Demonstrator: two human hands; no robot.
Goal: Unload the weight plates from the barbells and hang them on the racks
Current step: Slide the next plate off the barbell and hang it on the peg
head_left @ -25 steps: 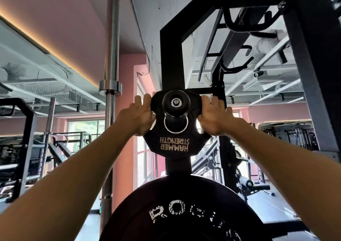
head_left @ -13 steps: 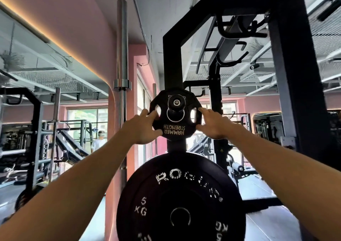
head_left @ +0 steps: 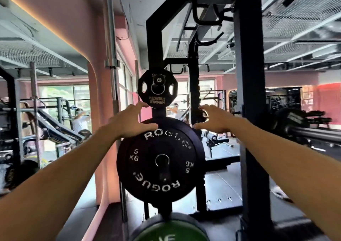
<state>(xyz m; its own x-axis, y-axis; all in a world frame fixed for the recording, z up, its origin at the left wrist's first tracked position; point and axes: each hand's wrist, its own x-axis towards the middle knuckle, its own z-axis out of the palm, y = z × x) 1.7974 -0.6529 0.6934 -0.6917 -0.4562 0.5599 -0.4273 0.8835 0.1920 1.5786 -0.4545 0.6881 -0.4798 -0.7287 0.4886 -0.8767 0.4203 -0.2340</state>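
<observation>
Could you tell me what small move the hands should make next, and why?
Probably draw both hands back and turn to fetch another plate: the small plate hangs on its peg, and the left hand and right hand are open, holding nothing.

green plate (head_left: 170, 229) cut off by bottom edge; its lettering blurred; background people too blurred.

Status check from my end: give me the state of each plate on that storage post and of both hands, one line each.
Small black Hammer Strength grip plate: hung on the top peg, lettering upside down, no hand on it.
Large black Rogue 5 kg bumper plate: hung on the peg below.
Green plate: lowest, partly cut off by the frame edge.
Left hand: open, empty, thumb at the bumper plate's upper rim.
Right hand: open, empty, fingers spread.
</observation>
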